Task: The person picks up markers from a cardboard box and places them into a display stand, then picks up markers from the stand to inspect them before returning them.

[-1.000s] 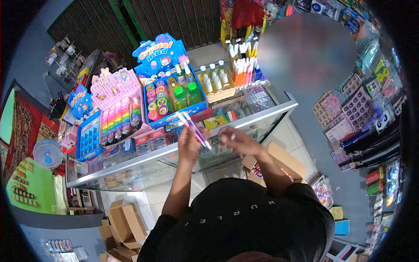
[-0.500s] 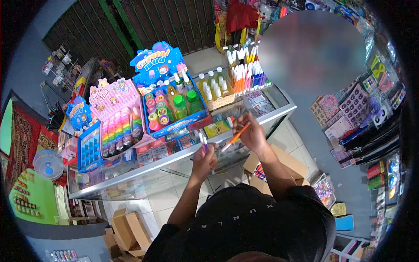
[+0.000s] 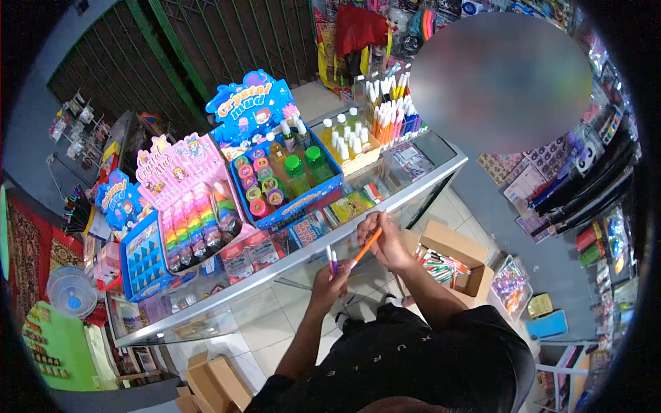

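Note:
My left hand (image 3: pixel 332 282) is closed around slim purple markers (image 3: pixel 334 267) whose white ends stick up above the fingers. In my right hand (image 3: pixel 389 242), an orange marker (image 3: pixel 369 246) is gripped near its upper end. That marker slants down to the left, its white lower end right at the fingers of my left hand. Both hands are in front of the near edge of the glass display counter (image 3: pixel 289 253). An open cardboard box (image 3: pixel 474 256) holding many markers sits below and right of my right hand.
On the counter stand a blue display box (image 3: pixel 301 215) with tubs and bottles, a pink display (image 3: pixel 180 172), a basket (image 3: pixel 365 160) of white-capped bottles and upright markers (image 3: pixel 389 118). Another cardboard box (image 3: pixel 210 385) lies on the floor. Packaged goods hang at right.
The view has tilted, showing more of the marker box. My right hand has come lower and nearer my body, still with the orange marker, and my left hand keeps hold of the purple markers.

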